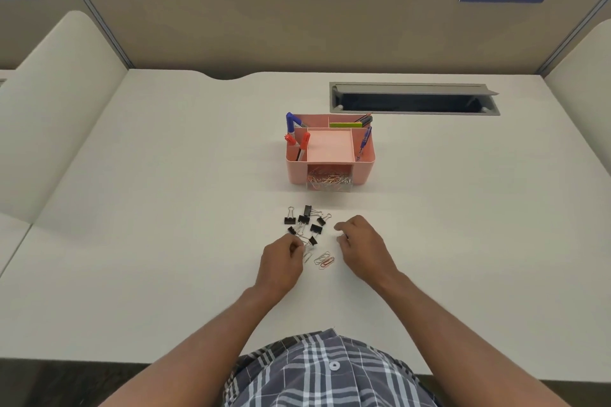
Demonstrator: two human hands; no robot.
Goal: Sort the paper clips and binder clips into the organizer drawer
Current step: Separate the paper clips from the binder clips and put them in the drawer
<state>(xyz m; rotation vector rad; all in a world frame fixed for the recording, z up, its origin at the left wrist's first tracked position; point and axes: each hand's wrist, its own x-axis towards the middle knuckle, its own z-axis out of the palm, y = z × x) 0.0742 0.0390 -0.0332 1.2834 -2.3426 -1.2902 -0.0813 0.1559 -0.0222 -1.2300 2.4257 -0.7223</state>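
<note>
Black binder clips point(305, 223), silver/red paper clips point(324, 260) loose; left hand point(281, 263) pinches one, right hand point(362, 246) curled, contents unclear.

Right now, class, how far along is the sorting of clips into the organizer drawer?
Partly done: the clear drawer of the pink organizer stands pulled out and already holds a heap of paper clips. In hand: the left hand pinches at clips by the pile; the right hand's grip seems to hold something small, too blurred to name. Left: the black binder clips and a few loose paper clips on the desk.
</note>
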